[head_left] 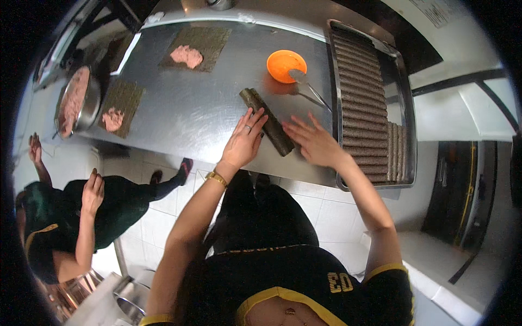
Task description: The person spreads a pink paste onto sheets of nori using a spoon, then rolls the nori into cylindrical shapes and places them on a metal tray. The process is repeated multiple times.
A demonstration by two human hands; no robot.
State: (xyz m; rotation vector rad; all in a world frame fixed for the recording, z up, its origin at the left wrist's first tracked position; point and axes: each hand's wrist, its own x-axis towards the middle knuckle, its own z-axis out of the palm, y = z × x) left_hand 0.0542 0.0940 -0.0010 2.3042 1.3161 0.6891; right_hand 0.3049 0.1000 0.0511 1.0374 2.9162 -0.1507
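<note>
A dark green seaweed roll (279, 136) lies slantwise on the steel table in front of me. My left hand (242, 142) rests at its left side, fingers stretched out, the fingertips on or against the roll. On the other side is my right hand (316, 143), its fingers spread and their tips close to the roll; I cannot tell whether they touch it. Neither hand grips anything. Beyond the roll stands an orange bowl (280, 61) with a spoon (298, 76) leaning over its rim, the handle pointing toward the tray.
At the right, a metal tray (411, 125) holds rows of many brown-grey rolls. Two seaweed sheets (216, 44) with pink paste (186, 56) lie at the left. A steel bowl (93, 98) of paste stands at the left end, near a co-worker (89, 212).
</note>
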